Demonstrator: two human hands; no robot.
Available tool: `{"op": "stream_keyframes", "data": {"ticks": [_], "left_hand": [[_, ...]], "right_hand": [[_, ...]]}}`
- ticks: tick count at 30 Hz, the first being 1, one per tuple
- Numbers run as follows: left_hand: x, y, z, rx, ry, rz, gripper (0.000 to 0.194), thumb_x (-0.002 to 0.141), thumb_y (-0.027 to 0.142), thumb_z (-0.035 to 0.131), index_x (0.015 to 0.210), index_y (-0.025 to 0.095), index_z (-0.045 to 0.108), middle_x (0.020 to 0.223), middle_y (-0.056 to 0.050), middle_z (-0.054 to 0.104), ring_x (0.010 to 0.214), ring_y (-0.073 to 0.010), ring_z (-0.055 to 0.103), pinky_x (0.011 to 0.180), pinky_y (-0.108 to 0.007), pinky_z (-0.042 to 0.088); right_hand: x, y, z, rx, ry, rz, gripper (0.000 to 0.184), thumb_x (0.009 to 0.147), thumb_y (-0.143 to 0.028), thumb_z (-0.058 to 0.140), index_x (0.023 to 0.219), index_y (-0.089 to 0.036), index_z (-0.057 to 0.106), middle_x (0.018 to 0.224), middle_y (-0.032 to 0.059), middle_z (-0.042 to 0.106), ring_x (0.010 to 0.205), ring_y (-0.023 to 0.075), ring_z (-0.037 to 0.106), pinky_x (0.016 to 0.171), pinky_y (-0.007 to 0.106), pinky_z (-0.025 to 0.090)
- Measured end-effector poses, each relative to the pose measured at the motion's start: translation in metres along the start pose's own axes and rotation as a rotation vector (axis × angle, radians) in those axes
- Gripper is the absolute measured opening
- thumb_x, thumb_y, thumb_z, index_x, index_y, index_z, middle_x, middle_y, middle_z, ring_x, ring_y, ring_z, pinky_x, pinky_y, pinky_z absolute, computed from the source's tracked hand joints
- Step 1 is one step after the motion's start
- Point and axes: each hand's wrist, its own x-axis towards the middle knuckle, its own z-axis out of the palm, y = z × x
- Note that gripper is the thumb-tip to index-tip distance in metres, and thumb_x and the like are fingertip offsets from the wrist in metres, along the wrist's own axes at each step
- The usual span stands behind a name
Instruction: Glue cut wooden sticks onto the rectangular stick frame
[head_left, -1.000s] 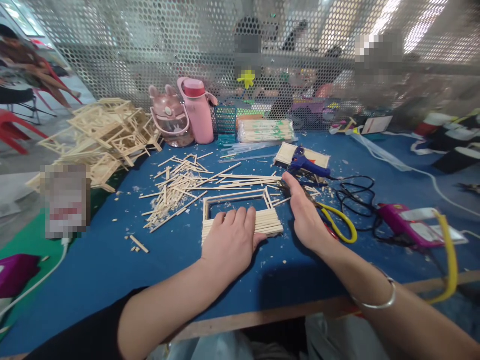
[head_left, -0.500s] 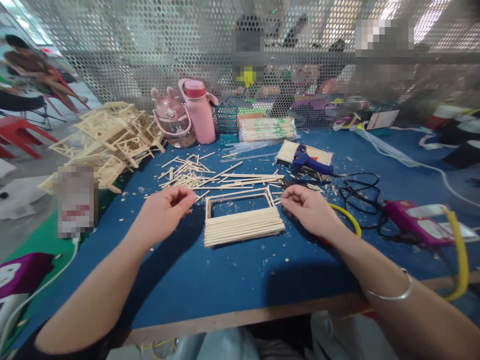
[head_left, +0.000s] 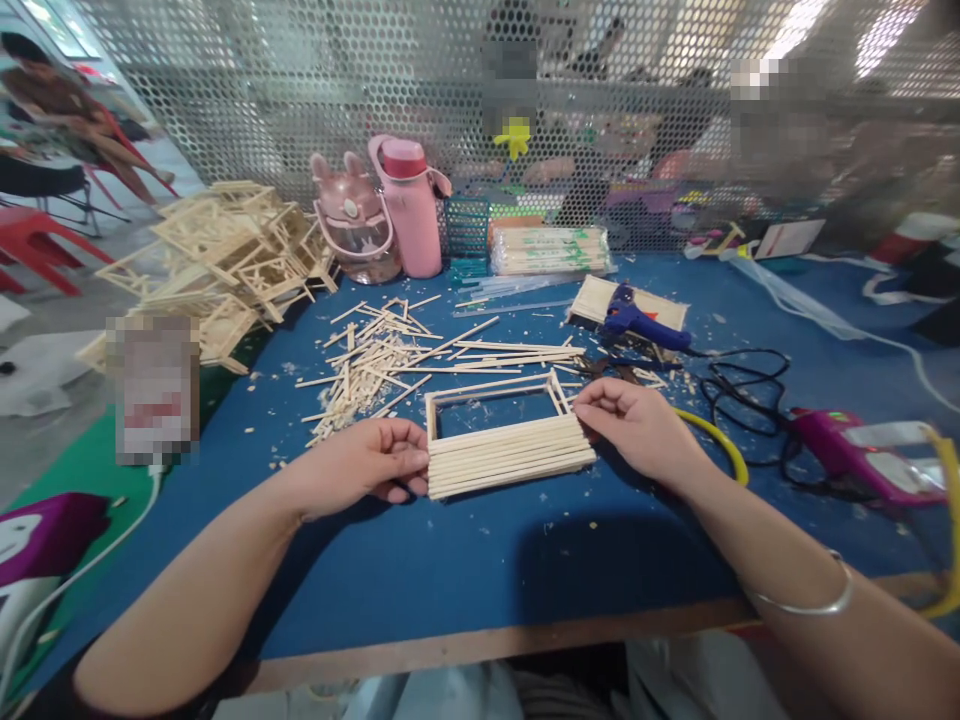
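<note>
A flat panel of wooden sticks point(head_left: 510, 455), glued side by side onto a rectangular stick frame, lies on the blue table point(head_left: 420, 570). My left hand point(head_left: 367, 465) pinches the panel's left end with curled fingers. My right hand point(head_left: 637, 425) grips its right end the same way. Behind the panel a loose heap of wooden sticks point(head_left: 382, 355) is scattered. A blue glue gun point(head_left: 637, 322) rests on a small stick board further back.
Finished stick frames point(head_left: 225, 255) are piled at the back left. Two pink bottles point(head_left: 390, 215), a pack of sticks point(head_left: 551, 250), black cable point(head_left: 750, 385), yellow-handled scissors point(head_left: 720, 445) and a magenta tool point(head_left: 855, 455) lie around. A perforated metal screen point(head_left: 300, 90) closes the back; people sit beyond it.
A second ago my left hand pressed flat on the panel and my right reached toward the glue gun. Both lifted off, and now each grips one end of the panel.
</note>
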Motion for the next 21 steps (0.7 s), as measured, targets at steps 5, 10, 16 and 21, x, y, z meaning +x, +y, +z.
{"op": "stream_keyframes", "data": {"ticks": [5,10,16,21], "left_hand": [[-0.001,-0.001,0.0005,-0.008,-0.011,0.014,0.031,0.072,0.044,0.066,0.085,0.018,0.056,0.07,0.001,0.065,0.063,-0.0089,0.06,0.058,-0.019,0.047],[-0.0014,-0.0011,0.0022,-0.001,-0.012,0.033,0.029,0.072,0.042,0.065,0.085,0.018,0.055,0.068,0.001,0.064,0.063,-0.0096,0.059,0.057,-0.02,0.047],[-0.0073,0.0034,0.0,-0.074,0.082,0.044,0.028,0.074,0.036,0.061,0.093,0.019,0.05,0.074,0.002,0.057,0.065,-0.0104,0.057,0.055,-0.022,0.048],[0.0005,-0.0014,0.0046,0.076,0.402,0.284,0.027,0.076,0.041,0.058,0.088,0.019,0.047,0.065,0.006,0.044,0.053,-0.007,0.043,0.043,-0.017,0.04]], "right_hand": [[0.0006,0.0022,-0.0003,0.01,-0.019,0.035,0.024,0.073,-0.041,0.062,0.078,-0.018,0.061,0.065,0.0013,0.062,0.058,0.0136,0.057,0.058,0.026,0.047],[0.0001,0.0033,-0.0013,-0.027,-0.022,0.02,0.026,0.072,-0.043,0.063,0.078,-0.017,0.064,0.066,0.0034,0.064,0.058,0.0152,0.057,0.057,0.028,0.048],[0.0007,0.0056,-0.0002,0.106,0.015,0.035,0.023,0.075,-0.038,0.06,0.087,-0.019,0.058,0.07,0.0029,0.064,0.061,0.0154,0.059,0.056,0.028,0.049],[-0.0001,0.0035,0.0008,0.017,0.134,-0.043,0.016,0.08,-0.033,0.053,0.091,-0.021,0.054,0.07,0.0004,0.058,0.058,0.013,0.055,0.053,0.024,0.044]]}}
